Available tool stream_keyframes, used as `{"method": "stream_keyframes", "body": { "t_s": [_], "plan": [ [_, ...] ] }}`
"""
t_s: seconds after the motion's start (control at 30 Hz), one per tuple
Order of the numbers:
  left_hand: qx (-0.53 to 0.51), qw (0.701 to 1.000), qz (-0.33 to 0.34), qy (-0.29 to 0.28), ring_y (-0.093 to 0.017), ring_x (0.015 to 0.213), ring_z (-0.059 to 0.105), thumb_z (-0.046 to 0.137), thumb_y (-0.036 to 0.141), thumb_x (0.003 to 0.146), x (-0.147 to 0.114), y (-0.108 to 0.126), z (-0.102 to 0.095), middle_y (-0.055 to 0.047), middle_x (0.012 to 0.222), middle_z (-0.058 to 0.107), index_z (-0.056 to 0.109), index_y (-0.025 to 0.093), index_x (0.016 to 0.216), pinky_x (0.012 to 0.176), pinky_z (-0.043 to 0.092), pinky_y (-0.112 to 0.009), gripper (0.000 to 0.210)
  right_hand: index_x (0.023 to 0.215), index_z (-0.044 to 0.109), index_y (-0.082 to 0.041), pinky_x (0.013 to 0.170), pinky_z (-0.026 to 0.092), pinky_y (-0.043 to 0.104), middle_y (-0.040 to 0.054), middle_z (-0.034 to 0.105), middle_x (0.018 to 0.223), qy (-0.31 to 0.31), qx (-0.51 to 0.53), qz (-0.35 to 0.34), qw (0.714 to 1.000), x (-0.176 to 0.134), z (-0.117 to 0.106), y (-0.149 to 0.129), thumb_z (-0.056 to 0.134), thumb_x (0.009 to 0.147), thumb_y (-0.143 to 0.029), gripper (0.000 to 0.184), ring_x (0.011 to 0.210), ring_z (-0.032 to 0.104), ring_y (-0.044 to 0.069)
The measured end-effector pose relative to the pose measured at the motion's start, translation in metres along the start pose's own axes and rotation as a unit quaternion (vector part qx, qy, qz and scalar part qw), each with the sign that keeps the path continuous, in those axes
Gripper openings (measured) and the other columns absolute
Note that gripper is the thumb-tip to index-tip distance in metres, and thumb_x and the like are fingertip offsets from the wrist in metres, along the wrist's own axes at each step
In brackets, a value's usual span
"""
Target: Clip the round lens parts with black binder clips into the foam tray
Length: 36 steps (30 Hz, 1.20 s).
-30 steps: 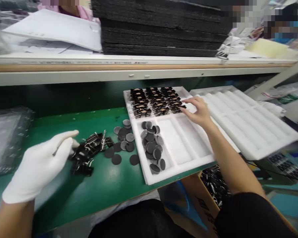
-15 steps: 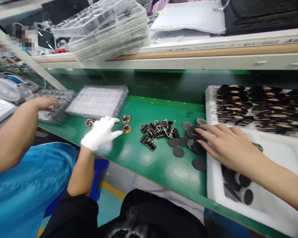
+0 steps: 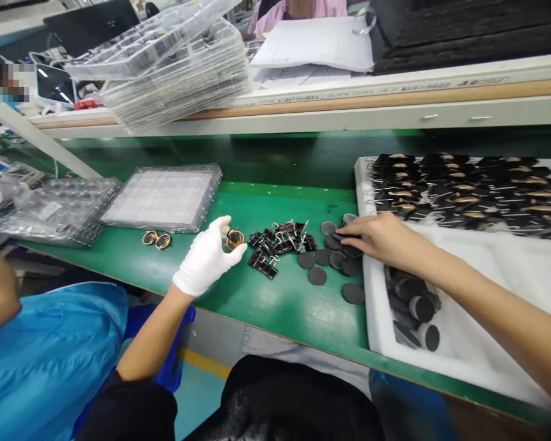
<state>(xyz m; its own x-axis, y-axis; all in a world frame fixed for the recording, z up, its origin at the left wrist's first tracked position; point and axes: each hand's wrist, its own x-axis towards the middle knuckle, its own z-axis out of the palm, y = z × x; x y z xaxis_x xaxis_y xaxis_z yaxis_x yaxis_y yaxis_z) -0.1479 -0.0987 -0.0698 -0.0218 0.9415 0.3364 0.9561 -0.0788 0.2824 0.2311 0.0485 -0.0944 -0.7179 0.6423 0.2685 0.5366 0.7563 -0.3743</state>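
My left hand (image 3: 207, 256), in a white glove, has its thumb and fingers closed around a round gold-rimmed watch case (image 3: 235, 239) above the green bench. My right hand (image 3: 386, 240) is bare and reaches into the pile of dark round discs (image 3: 336, 260), its fingertips pinched on a black disc (image 3: 351, 242). The fingers partly cover that disc. Between my hands lies a heap of black binder clips (image 3: 280, 242) with silver handles. Two more gold-rimmed watch cases (image 3: 157, 239) rest on the bench to the left of my glove.
At right stands a white foam tray (image 3: 375, 331) holding rows of clipped black pieces (image 3: 454, 184) and loose discs (image 3: 423, 309). Clear plastic trays (image 3: 163, 199) lie at the back left. A shelf (image 3: 303, 113) crosses above the bench. A co-worker's blue garment (image 3: 55, 355) is close at left.
My left hand has moved right and closed around a watch case. My right hand's fingers have drawn together on the discs. The co-worker's arm has pulled back from the clear trays.
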Motion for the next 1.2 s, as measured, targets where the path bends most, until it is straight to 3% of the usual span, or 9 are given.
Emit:
{"method": "stream_keyframes", "body": {
  "t_s": [0.13,0.27,0.37,0.47,0.6,0.8,0.9,1.03,1.2],
  "plan": [
    [-0.048,0.989,0.138,0.032,-0.022,0.1,0.078,0.07,0.04,0.091,0.029,0.052,0.003,-0.012,0.12,0.075,0.034,0.016,0.152,0.091,0.063,-0.035,0.075,0.105,0.081,-0.025,0.073,0.059,0.042,0.0087,0.082,0.103,0.085,0.155,0.124,0.976,-0.002,-0.021,-0.042,0.062,0.097,-0.042,0.027,0.086,0.077,0.029],
    [-0.064,0.965,0.252,0.033,-0.025,0.094,0.078,0.067,0.038,0.091,0.064,0.103,0.024,-0.013,0.116,0.076,0.037,0.016,0.15,0.082,0.062,-0.037,0.07,0.106,0.076,-0.022,0.068,0.062,0.037,0.0065,0.079,0.089,0.116,0.413,0.196,0.882,-0.006,-0.029,-0.086,0.072,0.093,-0.054,0.034,0.073,0.074,0.022],
    [-0.088,0.937,0.336,0.039,-0.026,0.088,0.078,0.063,0.038,0.093,0.084,0.125,0.038,-0.012,0.109,0.077,0.039,0.016,0.149,0.075,0.06,-0.036,0.065,0.106,0.07,-0.023,0.065,0.061,0.034,0.0028,0.073,0.084,0.178,0.45,0.209,0.85,-0.008,-0.025,-0.093,0.078,0.087,-0.054,0.037,0.069,0.071,0.019],
    [-0.122,0.915,0.379,0.059,-0.025,0.091,0.078,0.063,0.037,0.095,0.095,0.136,0.049,-0.013,0.111,0.076,0.036,0.016,0.151,0.077,0.06,-0.036,0.066,0.109,0.068,-0.024,0.062,0.057,0.033,0.0019,0.071,0.087,0.208,0.423,0.222,0.854,-0.01,-0.018,-0.083,0.076,0.089,-0.053,0.036,0.067,0.07,0.018],
    [-0.252,0.892,0.375,-0.011,-0.02,0.099,0.076,0.069,0.036,0.095,0.096,0.143,0.059,-0.012,0.121,0.072,0.028,0.02,0.158,0.086,0.061,-0.034,0.076,0.102,0.073,-0.022,0.075,0.062,0.037,0.0054,0.077,0.096,0.184,0.442,0.218,0.851,-0.011,-0.013,-0.074,0.073,0.09,-0.058,0.037,0.082,0.073,0.021],
    [-0.418,0.873,0.203,-0.146,-0.013,0.094,0.071,0.065,0.031,0.097,0.104,0.137,0.045,-0.007,0.114,0.07,0.048,0.021,0.143,0.086,0.06,-0.029,0.05,0.102,0.071,-0.024,0.079,0.065,0.038,0.0053,0.077,0.097,0.19,0.506,0.237,0.807,-0.012,-0.011,-0.077,0.084,0.083,-0.055,0.039,0.087,0.073,0.022],
    [-0.282,0.901,0.226,-0.24,-0.013,0.079,0.068,0.06,0.043,0.101,0.117,0.125,0.028,-0.001,0.094,0.072,0.066,0.02,0.118,0.074,0.054,-0.028,0.029,0.101,0.072,-0.023,0.074,0.064,0.036,0.0059,0.077,0.098,0.201,0.521,0.258,0.789,-0.013,-0.013,-0.074,0.086,0.081,-0.052,0.039,0.084,0.072,0.021],
    [0.083,0.91,0.332,-0.232,-0.023,0.079,0.066,0.063,0.054,0.097,0.115,0.123,0.027,-0.008,0.086,0.068,0.071,0.017,0.087,0.068,0.042,-0.035,0.039,0.097,0.072,-0.024,0.067,0.059,0.03,0.0043,0.078,0.096,0.227,0.555,0.294,0.744,-0.013,-0.014,-0.066,0.088,0.079,-0.049,0.035,0.079,0.07,0.018],
    [0.266,0.881,0.323,-0.222,-0.032,0.085,0.064,0.062,0.02,0.095,0.099,0.134,0.04,-0.018,0.089,0.065,0.071,0.01,0.086,0.067,0.035,-0.039,0.016,0.097,0.073,-0.024,0.069,0.058,0.03,0.0049,0.079,0.101,0.207,0.572,0.314,0.728,-0.013,-0.011,-0.063,0.089,0.078,-0.047,0.034,0.083,0.07,0.018]
  ]
}}
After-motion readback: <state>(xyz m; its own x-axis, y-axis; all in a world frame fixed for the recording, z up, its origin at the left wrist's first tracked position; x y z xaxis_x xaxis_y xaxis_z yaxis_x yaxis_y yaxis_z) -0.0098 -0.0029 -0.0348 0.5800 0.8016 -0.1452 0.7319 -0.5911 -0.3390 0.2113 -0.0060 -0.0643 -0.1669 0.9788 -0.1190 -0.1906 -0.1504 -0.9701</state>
